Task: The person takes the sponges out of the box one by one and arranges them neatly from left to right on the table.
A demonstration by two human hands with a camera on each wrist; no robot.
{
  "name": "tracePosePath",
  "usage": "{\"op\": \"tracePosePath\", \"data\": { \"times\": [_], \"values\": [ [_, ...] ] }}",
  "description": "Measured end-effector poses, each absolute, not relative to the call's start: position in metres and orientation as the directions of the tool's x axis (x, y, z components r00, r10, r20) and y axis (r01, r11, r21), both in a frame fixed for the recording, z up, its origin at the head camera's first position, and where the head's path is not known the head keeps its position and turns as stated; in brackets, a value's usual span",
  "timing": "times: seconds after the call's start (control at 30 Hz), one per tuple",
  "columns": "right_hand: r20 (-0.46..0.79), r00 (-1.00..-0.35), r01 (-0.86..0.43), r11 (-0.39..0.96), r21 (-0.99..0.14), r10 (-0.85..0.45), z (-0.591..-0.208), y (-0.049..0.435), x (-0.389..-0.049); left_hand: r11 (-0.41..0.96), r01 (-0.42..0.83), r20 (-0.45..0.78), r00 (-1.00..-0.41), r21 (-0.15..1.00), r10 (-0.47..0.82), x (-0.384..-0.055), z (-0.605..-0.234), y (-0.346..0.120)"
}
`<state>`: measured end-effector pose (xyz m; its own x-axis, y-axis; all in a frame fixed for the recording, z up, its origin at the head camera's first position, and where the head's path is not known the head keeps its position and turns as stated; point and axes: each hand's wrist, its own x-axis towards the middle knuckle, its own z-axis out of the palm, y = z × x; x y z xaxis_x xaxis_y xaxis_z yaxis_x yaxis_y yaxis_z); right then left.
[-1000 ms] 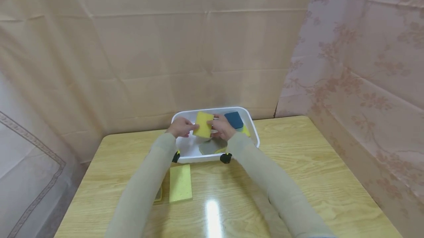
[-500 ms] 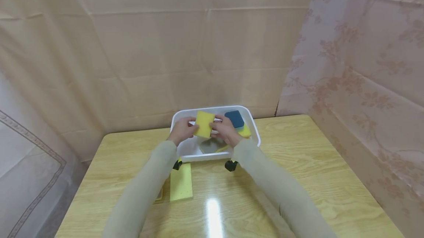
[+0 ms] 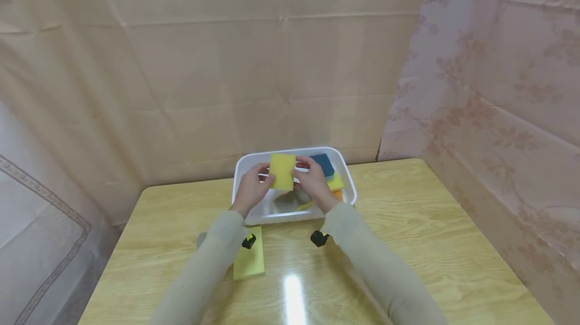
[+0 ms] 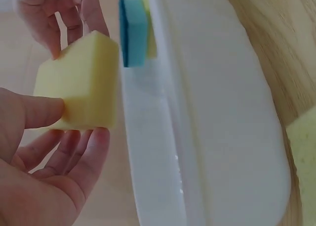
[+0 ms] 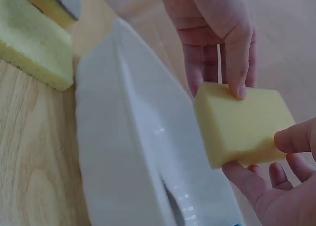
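Both hands hold a yellow sponge (image 3: 282, 171) up over the white tray (image 3: 281, 219). My left hand (image 3: 254, 186) pinches its left edge, thumb on the near face and fingers behind. From the other side, my right hand (image 3: 313, 183) grips the right edge in the same way. In the left wrist view the thick yellow block (image 4: 74, 85) shows between the two sets of fingertips. The right wrist view has the same sponge (image 5: 247, 124) tilted, its plain yellow face toward the camera.
Inside the tray, a dark blue sponge (image 3: 322, 163) lies by a yellow one (image 3: 336, 183) and an orange piece (image 3: 338, 195) at the right; a grey pad (image 3: 285, 202) lies in front. A pale yellow sponge (image 3: 249, 260) and a grey-topped sponge (image 3: 201, 239) rest on the wooden table (image 3: 453, 244).
The held sponge has turned more upright and shifted slightly right. My left hand has changed its hold, reaching further round the sponge's edge. An orange piece now shows in the tray.
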<state>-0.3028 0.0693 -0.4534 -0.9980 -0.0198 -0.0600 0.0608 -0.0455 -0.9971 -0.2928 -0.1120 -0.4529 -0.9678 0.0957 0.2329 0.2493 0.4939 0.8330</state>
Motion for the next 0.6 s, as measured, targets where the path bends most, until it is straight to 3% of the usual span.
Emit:
{"op": "tracePosePath", "data": {
  "times": [0.27,0.6],
  "values": [
    [0.136,-0.991,-0.136,0.054,-0.989,0.003,-0.45,0.073,-0.289,0.429,0.274,0.271,-0.96,0.861,0.068,-0.276,-0.442,-0.109],
    [0.158,-0.986,-0.165,0.164,-0.973,-0.055,-0.433,0.086,-0.271,0.373,0.335,0.345,-0.938,0.865,0.044,-0.257,-0.437,-0.106]
  ]
}}
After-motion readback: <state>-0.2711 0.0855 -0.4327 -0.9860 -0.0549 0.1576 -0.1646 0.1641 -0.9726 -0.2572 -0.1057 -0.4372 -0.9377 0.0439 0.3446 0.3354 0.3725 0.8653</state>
